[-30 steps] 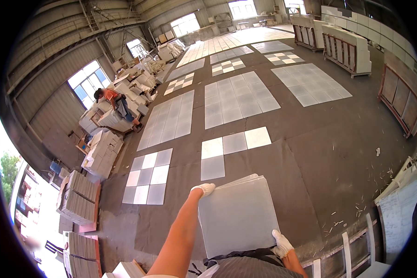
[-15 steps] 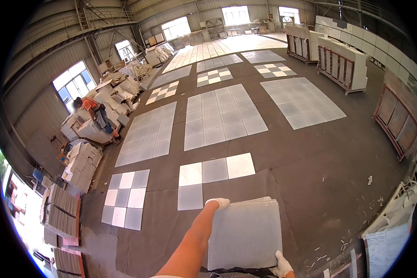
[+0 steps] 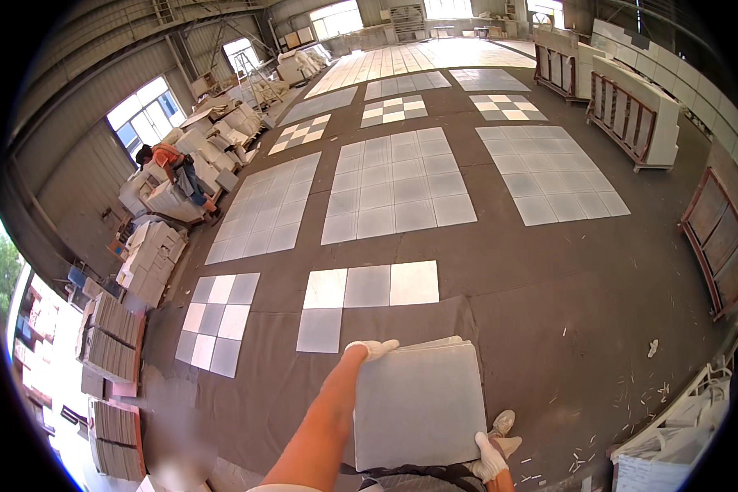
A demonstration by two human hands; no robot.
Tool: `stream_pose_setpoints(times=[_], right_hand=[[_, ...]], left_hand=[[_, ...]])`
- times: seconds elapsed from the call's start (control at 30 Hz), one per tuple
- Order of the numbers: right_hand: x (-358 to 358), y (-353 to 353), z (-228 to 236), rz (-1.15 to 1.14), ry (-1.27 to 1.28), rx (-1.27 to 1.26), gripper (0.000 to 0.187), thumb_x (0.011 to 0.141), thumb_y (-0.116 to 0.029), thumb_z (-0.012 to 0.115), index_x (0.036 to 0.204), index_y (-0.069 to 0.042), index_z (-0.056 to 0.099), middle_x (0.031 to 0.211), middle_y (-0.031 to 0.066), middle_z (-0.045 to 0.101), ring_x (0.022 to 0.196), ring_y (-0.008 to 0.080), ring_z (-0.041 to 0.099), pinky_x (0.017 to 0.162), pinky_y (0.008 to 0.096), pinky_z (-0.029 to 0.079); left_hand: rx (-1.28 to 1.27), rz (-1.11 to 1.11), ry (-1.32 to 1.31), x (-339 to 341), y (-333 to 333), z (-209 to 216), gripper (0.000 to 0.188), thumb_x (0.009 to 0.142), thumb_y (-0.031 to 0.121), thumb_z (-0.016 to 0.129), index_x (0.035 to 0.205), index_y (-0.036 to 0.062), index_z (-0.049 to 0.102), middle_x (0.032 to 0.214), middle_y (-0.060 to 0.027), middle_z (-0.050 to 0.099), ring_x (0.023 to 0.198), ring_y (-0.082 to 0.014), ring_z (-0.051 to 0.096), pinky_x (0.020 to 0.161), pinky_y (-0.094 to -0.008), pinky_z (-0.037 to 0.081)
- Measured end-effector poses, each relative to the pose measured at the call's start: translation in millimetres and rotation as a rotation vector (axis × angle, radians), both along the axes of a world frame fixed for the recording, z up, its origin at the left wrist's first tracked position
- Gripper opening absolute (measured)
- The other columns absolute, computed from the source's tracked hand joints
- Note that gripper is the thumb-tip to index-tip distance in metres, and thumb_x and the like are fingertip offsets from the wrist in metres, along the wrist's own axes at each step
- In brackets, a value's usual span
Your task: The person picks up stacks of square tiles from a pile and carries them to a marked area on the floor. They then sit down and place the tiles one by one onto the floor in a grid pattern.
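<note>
A stack of large square grey tiles [image 3: 418,406] is held upright in front of my body, its broad face toward me. My left hand [image 3: 373,350], in a white glove, is closed over the top left corner. At the lower right edge, my gloved right hand [image 3: 490,457] grips the same stack. Just beyond it on the floor lie two white tiles [image 3: 326,289] and a grey tile [image 3: 368,285] in a row. Another grey tile [image 3: 319,330] adjoins the left end of that row on its near side, not far from my left hand.
A checkered tile block [image 3: 213,324] lies at left; larger grey panels [image 3: 398,184] spread farther out. Tile stacks [image 3: 111,336] line the left side, where a person in orange [image 3: 170,168] bends over slabs. Racks [image 3: 709,234] stand right. A shoe [image 3: 503,422] shows by my right hand.
My view has shifted, and the nearby floor tiles now appear farther left and higher. A shoe has come into sight beside my right hand. Both hands keep hold of the tile stack.
</note>
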State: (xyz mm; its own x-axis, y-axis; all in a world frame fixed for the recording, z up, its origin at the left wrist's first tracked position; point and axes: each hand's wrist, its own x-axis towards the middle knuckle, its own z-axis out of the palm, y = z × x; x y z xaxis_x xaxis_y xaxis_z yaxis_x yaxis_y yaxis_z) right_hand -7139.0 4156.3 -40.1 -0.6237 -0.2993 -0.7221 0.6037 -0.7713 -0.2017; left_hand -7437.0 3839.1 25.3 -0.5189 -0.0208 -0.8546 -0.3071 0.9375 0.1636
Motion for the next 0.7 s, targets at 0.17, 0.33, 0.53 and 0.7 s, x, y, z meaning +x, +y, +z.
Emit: stream_pose_setpoints(times=[0.17,0.33,0.53,0.7], right_hand=[[-35.7,109.5,-5.6,0.17,-0.011,0.05,0.051,0.095,-0.02,0.053,0.141,-0.006,0.035,0.137,0.0158,0.046,0.122,0.0363,0.048,0.098,0.0596,0.044],[-46.0,191.8,1.9,0.368,0.001,0.077,0.055,0.095,-0.023,0.055,0.142,-0.006,0.032,0.14,0.0155,0.042,0.125,0.0353,0.046,0.1,0.0597,0.043],[-55.7,232.4,25.7,0.442,-0.062,0.116,0.057,0.094,-0.023,0.056,0.142,-0.002,0.033,0.14,0.0167,0.042,0.124,0.0352,0.047,0.101,0.0585,0.043],[-56.8,246.6,1.0,0.493,-0.057,0.098,0.056,0.096,-0.024,0.055,0.141,-0.001,0.031,0.141,0.0169,0.039,0.127,0.0339,0.043,0.105,0.055,0.04]], left_hand=[[-0.06,0.261,0.009,38.8,74.7,27.2,0.086,0.086,0.072,0.029,0.14,0.0068,0.046,0.149,-0.0149,0.038,0.14,-0.032,0.032,0.114,-0.0436,0.022],[-0.101,0.298,0.02,76.4,123.6,33.6,0.086,0.087,0.072,0.029,0.14,0.0056,0.046,0.148,-0.0158,0.039,0.139,-0.0326,0.033,0.113,-0.043,0.023],[-0.09,0.423,0.016,106.5,153.8,52.3,0.093,0.086,0.075,0.03,0.137,-0.0003,0.047,0.145,-0.0194,0.042,0.14,-0.0326,0.032,0.115,-0.0421,0.02],[-0.1,0.503,0.008,119.8,153.8,33.2,0.092,0.085,0.076,0.033,0.138,0.0015,0.047,0.146,-0.0194,0.041,0.141,-0.0319,0.03,0.115,-0.0419,0.019]])
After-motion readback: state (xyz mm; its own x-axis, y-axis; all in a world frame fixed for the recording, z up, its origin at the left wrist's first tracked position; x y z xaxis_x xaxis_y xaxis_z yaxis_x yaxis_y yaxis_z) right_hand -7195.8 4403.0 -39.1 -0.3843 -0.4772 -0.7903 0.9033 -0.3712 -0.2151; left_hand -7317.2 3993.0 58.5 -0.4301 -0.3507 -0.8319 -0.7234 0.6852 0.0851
